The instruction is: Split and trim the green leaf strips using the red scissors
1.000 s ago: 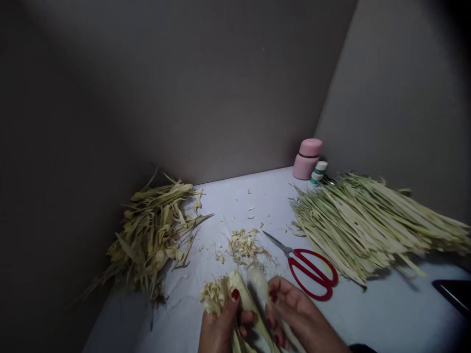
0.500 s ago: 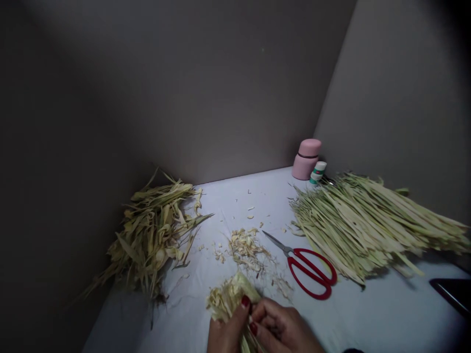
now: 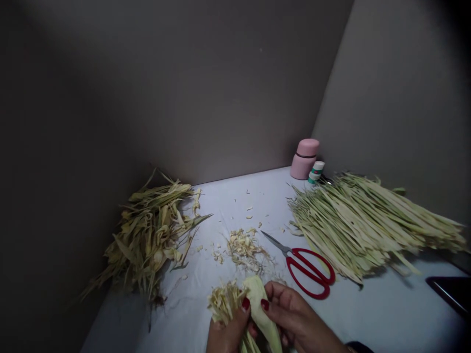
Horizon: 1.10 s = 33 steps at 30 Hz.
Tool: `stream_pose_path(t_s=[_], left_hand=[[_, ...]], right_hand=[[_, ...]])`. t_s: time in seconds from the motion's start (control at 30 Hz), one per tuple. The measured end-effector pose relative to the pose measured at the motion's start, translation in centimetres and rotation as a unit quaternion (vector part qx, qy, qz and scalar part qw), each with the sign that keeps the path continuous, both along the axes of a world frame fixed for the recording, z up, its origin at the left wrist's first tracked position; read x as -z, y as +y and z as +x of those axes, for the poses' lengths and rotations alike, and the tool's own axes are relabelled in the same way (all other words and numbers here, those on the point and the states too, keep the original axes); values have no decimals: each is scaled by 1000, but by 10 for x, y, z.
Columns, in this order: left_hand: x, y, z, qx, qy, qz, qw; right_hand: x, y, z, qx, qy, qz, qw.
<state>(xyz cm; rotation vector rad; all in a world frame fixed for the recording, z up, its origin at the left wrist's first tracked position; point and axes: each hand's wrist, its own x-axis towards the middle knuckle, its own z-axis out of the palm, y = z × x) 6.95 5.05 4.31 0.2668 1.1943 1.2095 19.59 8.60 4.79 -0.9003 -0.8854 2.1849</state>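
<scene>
At the bottom middle, my left hand [image 3: 227,336] is closed around a bundle of pale yellow-green leaf strips [image 3: 223,301], their crinkled ends poking out above the thumb. A broad, smooth pale leaf [image 3: 254,290] lies against the right side of this bundle. My right hand [image 3: 300,318] pinches that leaf between thumb and fingers. The lower ends of bundle and leaf run out of view. Just beyond my hands are small dry trimmings and root threads [image 3: 245,245]. Red-handled scissors [image 3: 308,274] rest to their right, points towards the back left.
On the left is a tangled heap of dry leaves [image 3: 154,230]. Long leaf strips [image 3: 360,220] lie in a spread pile at right. A pink flask [image 3: 303,159] and a small white-and-green container [image 3: 316,172] stand at the back corner. A dark flat object [image 3: 451,294] sits at the right edge.
My right hand has moved slightly right and opened out the broad leaf, which now shows as a wide strip beside the bundle. My left hand keeps its hold.
</scene>
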Motion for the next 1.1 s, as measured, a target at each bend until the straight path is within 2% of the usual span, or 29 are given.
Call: stream_pose_path(t_s=[0.13, 0.2, 0.23, 0.3, 0.37, 0.4, 0.43, 0.5, 0.57, 0.6, 0.63, 0.7, 0.77, 0.83, 0.93, 1.0, 1.1], left_hand=[[7, 4, -5, -54, -56, -90, 993], [11, 4, -8, -44, -63, -89, 993], [13, 3, -8, -18, -56, -78, 995], [15, 0, -9, 29, -38, -68, 997], [16, -3, -7, 34, -22, -59, 997], [16, -5, -5, 32, -19, -50, 998], [15, -5, -3, 28, -14, -39, 999], [13, -5, 1, 17, 5, -12, 1000], [12, -2, 3, 6, 14, 8, 1000], [11, -1, 4, 2, 18, 12, 1000], [10, -1, 4, 2, 22, 11, 1000], [10, -1, 3, 11, 25, -5, 1000], [12, -4, 2, 27, 21, -21, 999], [14, -6, 1, 48, 11, -22, 999], [17, -6, -2, 100, 13, -14, 995], [16, -5, -3, 117, 15, -25, 993], [12, -4, -5, 100, 5, -42, 994]], right_hand=[[-8, -1, -2, 47, 78, -57, 994], [-8, -1, -4, 50, 101, -75, 991], [-6, -1, -4, 48, 103, -72, 991], [-1, -1, -5, 57, 77, -30, 995], [5, -2, -3, 74, -19, 65, 995], [7, -2, -2, 81, -97, 130, 983], [8, -3, 0, 80, -182, 205, 958], [10, -5, 3, 46, -313, 362, 877], [9, -8, 4, 8, -357, 474, 805], [9, -9, 5, -5, -353, 501, 790], [8, -10, 5, -12, -341, 511, 789], [6, -10, 5, -10, -311, 493, 813], [5, -9, 5, 26, -283, 442, 851], [5, -7, 5, 61, -249, 356, 899], [6, -2, 4, 18, -153, 204, 967], [6, -2, 2, -14, -100, 133, 986], [3, -3, -1, 6, -70, 93, 993]])
